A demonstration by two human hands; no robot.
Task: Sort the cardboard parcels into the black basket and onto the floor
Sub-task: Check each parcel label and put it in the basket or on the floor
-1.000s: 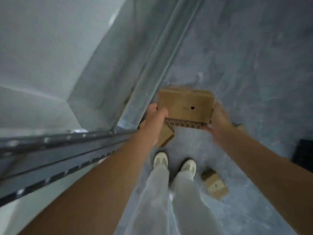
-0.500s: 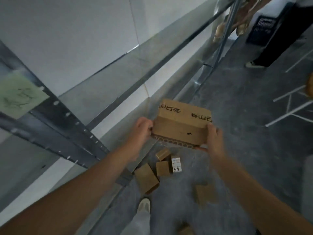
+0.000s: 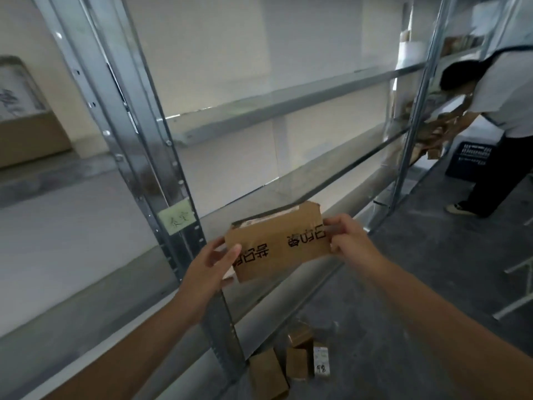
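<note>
I hold a brown cardboard parcel point(image 3: 278, 241) with black printed characters in front of a metal shelf rack. My left hand point(image 3: 212, 264) grips its left end and my right hand point(image 3: 346, 238) grips its right end. The parcel is tilted, its printed face toward me. Several smaller cardboard parcels point(image 3: 291, 365) lie on the grey floor below, by the foot of the rack. A dark basket point(image 3: 467, 158) stands on the floor far right, beside another person.
The steel shelf rack point(image 3: 259, 108) runs from left to far right with an upright post point(image 3: 144, 157) carrying a pale green label. Another person point(image 3: 496, 111) bends over the far shelves. White metal legs point(image 3: 519, 284) stand at the right edge.
My view has swung up from the floor to the shelves. Both hands have lifted the parcel from low over the floor to shelf height and turned its printed face toward me.
</note>
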